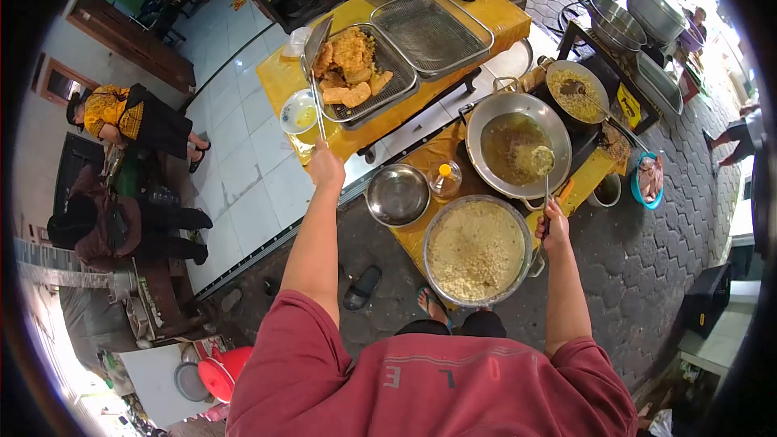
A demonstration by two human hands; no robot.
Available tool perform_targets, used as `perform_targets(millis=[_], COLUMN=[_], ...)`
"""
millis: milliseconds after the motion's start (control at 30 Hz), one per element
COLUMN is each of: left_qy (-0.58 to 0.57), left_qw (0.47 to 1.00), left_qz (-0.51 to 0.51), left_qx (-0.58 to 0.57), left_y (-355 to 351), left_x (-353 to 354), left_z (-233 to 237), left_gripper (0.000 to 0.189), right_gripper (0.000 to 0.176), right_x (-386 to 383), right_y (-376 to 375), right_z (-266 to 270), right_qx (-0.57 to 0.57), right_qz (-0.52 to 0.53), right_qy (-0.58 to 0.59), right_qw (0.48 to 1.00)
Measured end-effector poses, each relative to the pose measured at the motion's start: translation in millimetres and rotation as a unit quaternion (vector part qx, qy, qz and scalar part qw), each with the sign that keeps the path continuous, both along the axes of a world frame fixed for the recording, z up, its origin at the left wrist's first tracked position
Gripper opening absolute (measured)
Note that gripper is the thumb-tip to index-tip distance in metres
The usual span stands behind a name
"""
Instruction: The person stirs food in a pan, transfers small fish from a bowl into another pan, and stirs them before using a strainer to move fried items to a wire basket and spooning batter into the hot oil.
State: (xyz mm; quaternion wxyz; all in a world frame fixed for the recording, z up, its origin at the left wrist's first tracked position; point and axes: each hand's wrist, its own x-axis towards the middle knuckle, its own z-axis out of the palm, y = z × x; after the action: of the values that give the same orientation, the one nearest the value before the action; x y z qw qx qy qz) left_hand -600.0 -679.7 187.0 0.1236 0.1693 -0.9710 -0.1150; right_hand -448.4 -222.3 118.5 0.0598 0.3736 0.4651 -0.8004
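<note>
Keep the ladle [547, 184] low within the wok [558, 129], at 1 o'clock from the worker [437, 392], and tip it gently to limit splashing. I see the right hand's grip [553, 225] wrapped round the ladle's handle, long axis running 6 to 12, bowl pointing to 12; the left hand's grip [326, 166] is clamped on a long metal utensil [320, 48] beside the fried pieces [350, 57] at 11.

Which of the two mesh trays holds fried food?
The mesh tray nearer the left hand: golden pieces are heaped there; the other mesh tray shows bare mesh.
</note>
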Motion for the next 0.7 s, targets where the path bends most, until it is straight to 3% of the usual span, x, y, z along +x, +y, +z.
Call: perform_targets(millis=[267, 367, 433, 500, 700], left_qy=[0.016, 0.09, 0.064, 0.036, 0.116], left_qw=[0.999, 0.996, 0.997, 0.998, 0.982], left_qz=[0.012, 0.013, -0.042, -0.036, -0.041], left_qx=[0.037, -0.012, 0.02, 0.035, 0.143], left_y=[13.5, 20.3, 12.6, 15.5, 26.5], left_x=[-3.6, 12.6, 4.3, -4.2, -21.1], left_z=[-9.5, -5.1, 10.9, 27.7, 66.7], left_gripper=[0.053, 0.056, 0.062, 0.062, 0.052], right_gripper=[0.041, 0.041, 0.041, 0.04, 0.041], right_x=[-5.1, 0.6, -8.8, -9.8, -11.6], right_y=[18.8, 17.9, 20.8, 25.0, 37.6], right_z=[-8.9, -10.1, -9.9, -12.2, -16.8], right_qx=[0.002, 0.001, -0.002, -0.012, -0.045], right_qz=[0.004, 0.004, 0.002, 0.018, 0.013], right_qy=[-0.015, -0.04, -0.047, -0.04, -0.028], right_qw=[1.0, 0.999, 0.999, 0.999, 0.999])
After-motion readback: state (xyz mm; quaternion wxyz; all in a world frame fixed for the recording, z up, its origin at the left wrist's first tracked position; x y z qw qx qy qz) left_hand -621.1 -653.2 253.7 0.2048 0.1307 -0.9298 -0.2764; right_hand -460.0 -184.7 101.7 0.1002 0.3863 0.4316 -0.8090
